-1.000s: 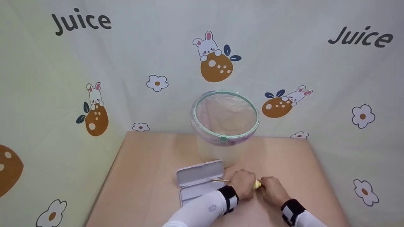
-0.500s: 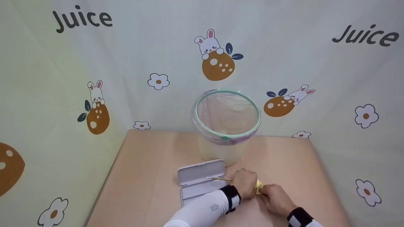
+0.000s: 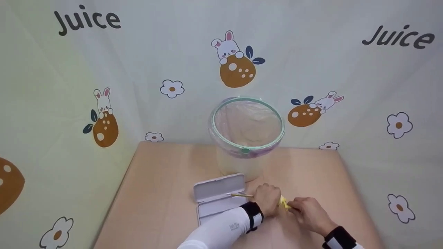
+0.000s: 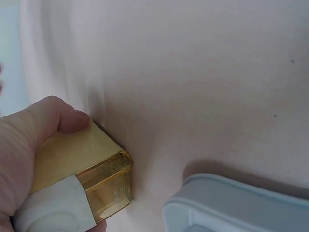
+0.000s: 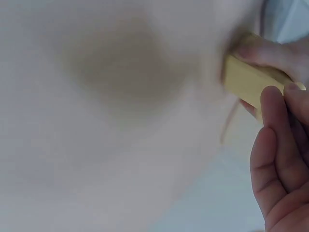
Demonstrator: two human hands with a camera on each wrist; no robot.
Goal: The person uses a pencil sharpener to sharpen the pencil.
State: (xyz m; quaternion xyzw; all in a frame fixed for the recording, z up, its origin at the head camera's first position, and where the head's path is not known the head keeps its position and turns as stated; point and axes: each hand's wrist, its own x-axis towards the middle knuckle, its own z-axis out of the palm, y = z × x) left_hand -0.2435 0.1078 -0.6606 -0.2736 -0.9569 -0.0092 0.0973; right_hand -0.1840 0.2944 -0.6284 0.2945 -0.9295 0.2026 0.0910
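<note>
My left hand (image 3: 268, 200) grips a yellow pencil sharpener (image 4: 72, 154) with a see-through amber part and a white part. A pencil (image 3: 242, 195) juts from the left side of this hand, its pale end pointing left. The pencil's other end is hidden by the hand. At the sharpener's right end, my right hand (image 3: 311, 212) pinches a small yellow crank (image 3: 285, 204) between thumb and index finger. In the right wrist view, these fingertips (image 5: 273, 96) overlap the sharpener's edge, and the crank itself is hidden.
An open pale grey pencil case (image 3: 219, 187) lies left of the hands, partly behind the left sleeve. Behind it stands a bin (image 3: 238, 166) with a green rim ring (image 3: 245, 148) and a clear plastic liner. Printed cloth walls surround the tan tabletop (image 3: 166, 183).
My right hand has shifted round at the sharpener's end, dipping and then moving slightly right, with the yellow crank changing angle. My left hand and the pencil stay nearly in place.
</note>
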